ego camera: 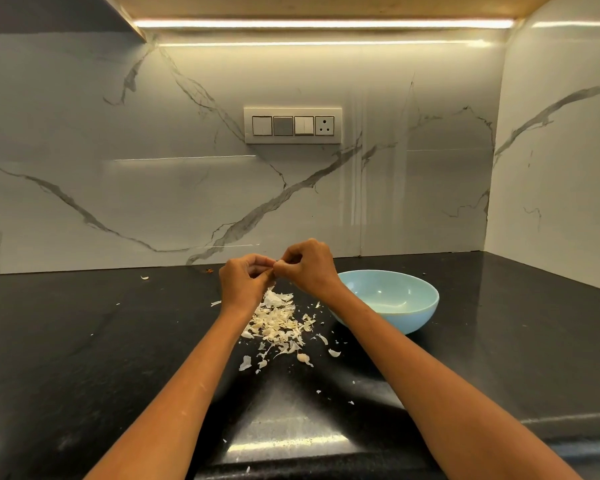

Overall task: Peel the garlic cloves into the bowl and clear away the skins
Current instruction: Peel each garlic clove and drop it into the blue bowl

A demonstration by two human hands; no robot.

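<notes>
My left hand (pixel 244 282) and my right hand (pixel 309 266) meet above the black counter, fingers curled together round a small garlic clove (pixel 273 266) that is mostly hidden between the fingertips. Below the hands lies a heap of pale garlic skins (pixel 278 323). One loose clove (pixel 302 357) rests on the counter near the front of the heap. A light blue bowl (pixel 413 317) stands to the right, partly behind my right forearm; what lies in it is hidden from here.
Stray skin flakes (pixel 144 277) lie scattered over the black counter (pixel 84 341), some near its front edge. A marble wall with a switch panel (pixel 292 125) closes the back, and a second wall closes the right side.
</notes>
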